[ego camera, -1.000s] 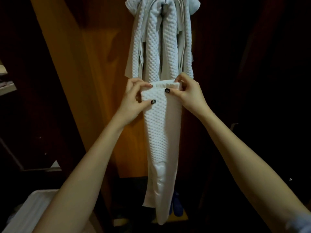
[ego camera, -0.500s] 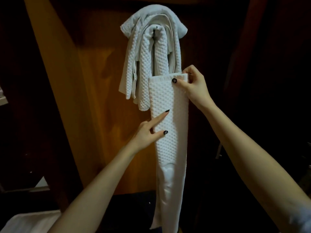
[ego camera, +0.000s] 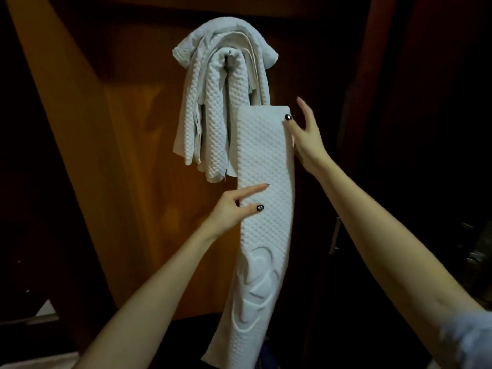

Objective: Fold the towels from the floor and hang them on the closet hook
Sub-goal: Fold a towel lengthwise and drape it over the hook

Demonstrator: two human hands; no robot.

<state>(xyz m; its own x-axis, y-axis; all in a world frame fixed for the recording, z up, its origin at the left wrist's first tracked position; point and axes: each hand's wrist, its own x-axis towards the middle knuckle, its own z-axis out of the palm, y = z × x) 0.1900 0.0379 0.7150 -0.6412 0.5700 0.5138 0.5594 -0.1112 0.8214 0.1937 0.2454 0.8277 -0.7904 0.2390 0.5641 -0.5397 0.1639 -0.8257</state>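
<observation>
A long, narrow folded white towel (ego camera: 266, 166) hangs upright in front of the closet panel. My right hand (ego camera: 306, 139) holds its upper right corner, thumb pinched on the front and index finger pointing up free. My left hand (ego camera: 231, 209) grips the towel's left edge about halfway down; index finger and thumb lie across the front, the other fingers are hidden behind. Just up and left, several white towels (ego camera: 213, 107) are draped over the closet hook (ego camera: 230, 52). The held towel's top edge overlaps their lower right part.
The orange-brown wooden closet panel (ego camera: 127, 161) is behind the towels. A dark door with a metal handle (ego camera: 336, 235) stands to the right. A pale surface (ego camera: 40, 360) shows at the bottom left. The surroundings are dark.
My left hand let go of the towel's top edge and slid down to its middle. My right hand raised the top end up towards the hung towels.
</observation>
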